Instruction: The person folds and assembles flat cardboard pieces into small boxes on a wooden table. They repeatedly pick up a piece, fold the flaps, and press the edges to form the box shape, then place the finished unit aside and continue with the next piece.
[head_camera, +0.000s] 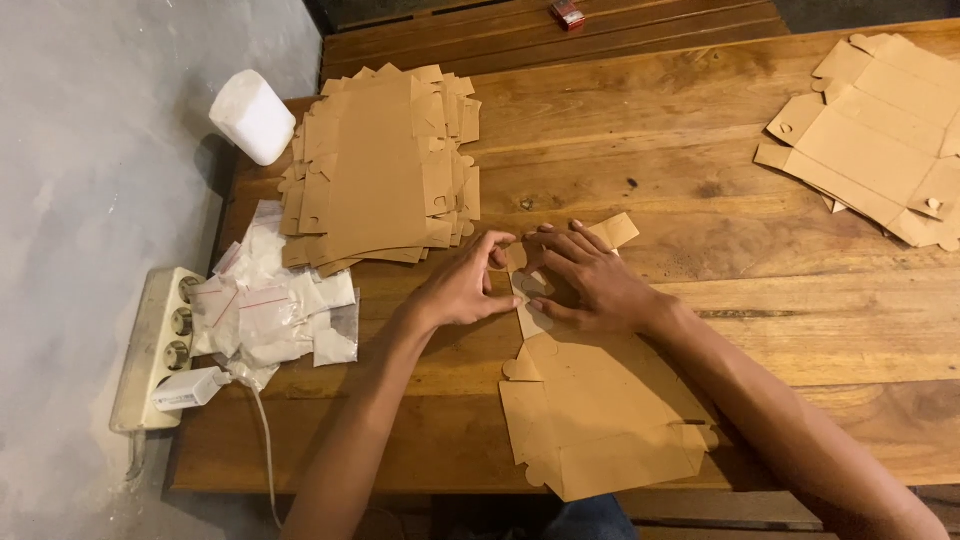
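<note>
A flat brown cardboard box blank (600, 415) lies on the wooden table (780, 330) in front of me. My left hand (463, 285) and my right hand (590, 283) both press on its far end. The fingertips of both hands pinch and fold a narrow flap there. Another small flap (616, 231) sticks out past my right fingers. The part of the blank under my palms is hidden.
A stack of the same brown blanks (380, 170) lies at the back left, another stack (880, 130) at the back right. Small clear plastic bags (275, 310) sit at the left edge beside a white power strip (150, 350) with a charger (190, 388). A white cylinder (252, 116) stands nearby.
</note>
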